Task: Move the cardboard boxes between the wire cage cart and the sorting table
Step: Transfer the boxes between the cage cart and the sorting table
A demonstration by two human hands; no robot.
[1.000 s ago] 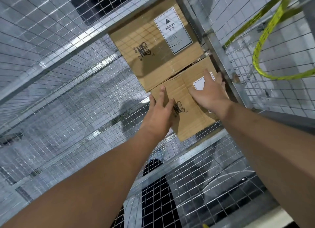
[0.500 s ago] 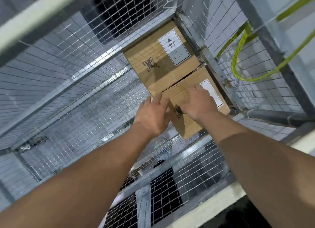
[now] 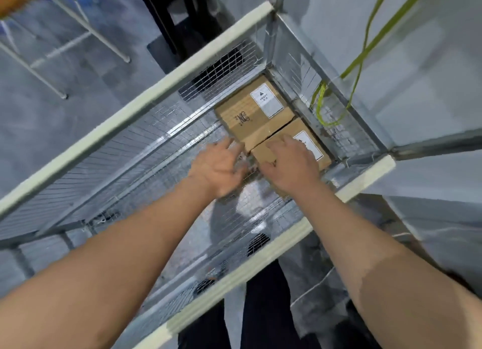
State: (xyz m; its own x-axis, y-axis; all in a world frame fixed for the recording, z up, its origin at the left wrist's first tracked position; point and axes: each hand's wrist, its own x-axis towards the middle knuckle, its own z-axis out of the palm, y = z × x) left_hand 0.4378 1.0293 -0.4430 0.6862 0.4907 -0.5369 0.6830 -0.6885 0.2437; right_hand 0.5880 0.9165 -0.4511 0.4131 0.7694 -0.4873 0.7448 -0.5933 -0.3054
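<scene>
Cardboard boxes (image 3: 250,114) in cage cart (image 3: 125,115), grey floor (image 3: 52,119)

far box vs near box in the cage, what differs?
Far box is untouched, its HEAVY label fully visible; near box has the right hand on top, partly covering its label. Far box sits in the cage corner; near box lies nearer the person. Both brown cardboard, white labels.

Even cool light, motion-blurred, wide-angle warp

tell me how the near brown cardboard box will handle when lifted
The near brown cardboard box is probably heavy: its twin behind carries a HEAVY label. Likely stiff, flat-faced. Tucked by the wire cage wall, it may snag.
</scene>
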